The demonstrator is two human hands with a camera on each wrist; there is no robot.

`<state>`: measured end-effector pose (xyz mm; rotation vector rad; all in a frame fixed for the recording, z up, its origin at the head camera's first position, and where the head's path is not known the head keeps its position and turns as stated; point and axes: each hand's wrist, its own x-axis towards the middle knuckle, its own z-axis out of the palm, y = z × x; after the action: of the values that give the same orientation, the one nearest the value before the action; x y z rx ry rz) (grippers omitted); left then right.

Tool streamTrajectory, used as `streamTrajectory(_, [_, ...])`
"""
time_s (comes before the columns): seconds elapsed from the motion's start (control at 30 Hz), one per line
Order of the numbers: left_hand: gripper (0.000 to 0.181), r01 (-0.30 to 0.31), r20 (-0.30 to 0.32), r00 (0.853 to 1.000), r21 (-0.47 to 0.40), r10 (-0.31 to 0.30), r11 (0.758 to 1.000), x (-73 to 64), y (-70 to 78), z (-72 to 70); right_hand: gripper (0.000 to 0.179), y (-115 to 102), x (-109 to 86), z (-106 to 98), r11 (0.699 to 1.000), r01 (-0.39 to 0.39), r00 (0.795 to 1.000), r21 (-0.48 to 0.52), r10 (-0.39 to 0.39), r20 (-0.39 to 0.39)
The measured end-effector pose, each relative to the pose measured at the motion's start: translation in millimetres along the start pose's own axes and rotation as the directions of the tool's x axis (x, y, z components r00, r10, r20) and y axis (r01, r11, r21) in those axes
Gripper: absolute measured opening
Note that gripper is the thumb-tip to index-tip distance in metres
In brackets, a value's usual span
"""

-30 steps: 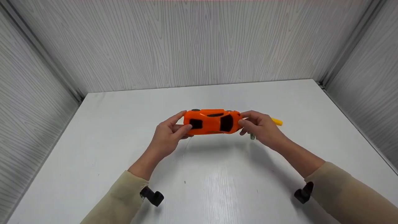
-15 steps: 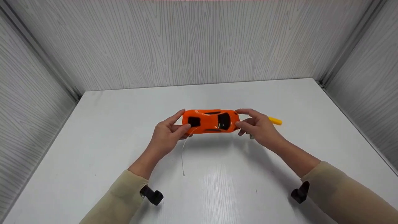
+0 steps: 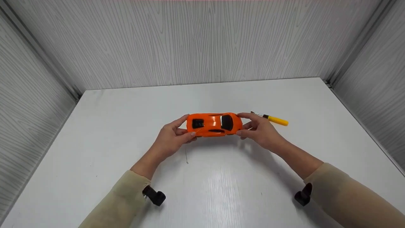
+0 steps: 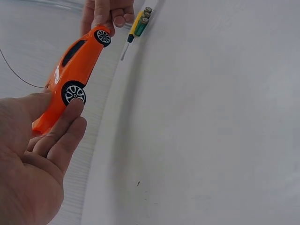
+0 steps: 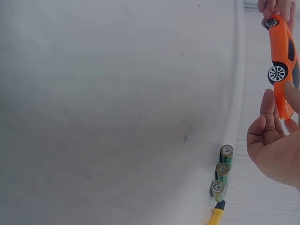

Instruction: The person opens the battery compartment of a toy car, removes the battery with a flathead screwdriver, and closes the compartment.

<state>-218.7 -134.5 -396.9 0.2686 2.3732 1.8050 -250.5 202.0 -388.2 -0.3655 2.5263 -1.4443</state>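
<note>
An orange toy car [image 3: 214,125] with black windows is held level above the white table, its shadow below. My left hand [image 3: 169,141] grips the left end, thumb on the near side and fingers at the far side and underneath. At the other end, my right hand [image 3: 261,131] pinches the car between thumb and fingers. Both wrist views show wheels with silver spokes, such as this wheel [image 4: 74,93]. A thin wire [image 4: 18,75] sticks out from the car's body near my left thumb.
A screwdriver [image 3: 278,120] with a yellow handle lies on the table beyond my right hand. Three green batteries [image 5: 222,172] are side by side near it, hidden by my right hand in the head view. Pale wood-grain panels [image 3: 202,44] enclose the table's back and sides.
The car has rolled so its near side faces me more. My right hand has shifted slightly left, uncovering more of the screwdriver. Both hands keep their hold.
</note>
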Motion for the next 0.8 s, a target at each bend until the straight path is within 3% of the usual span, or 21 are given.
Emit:
streamTrajectory(0.33, [0.087, 0.053, -0.014, 0.999, 0.159, -0.051, 0.986, 5.2, -8.1, -1.6, 0.067, 3, 4.3, 4, 0.999, -0.044, 0.999, -0.016, 0.044, 0.029])
streamTrajectory(0.8, [0.083, 0.104, -0.014, 0.995, 0.199, -0.103, 0.975, 10.0, -17.1, 0.3, 0.064, 8, 7.5, 9, 0.993, -0.097, 0.995, -0.071, 0.099, 0.031])
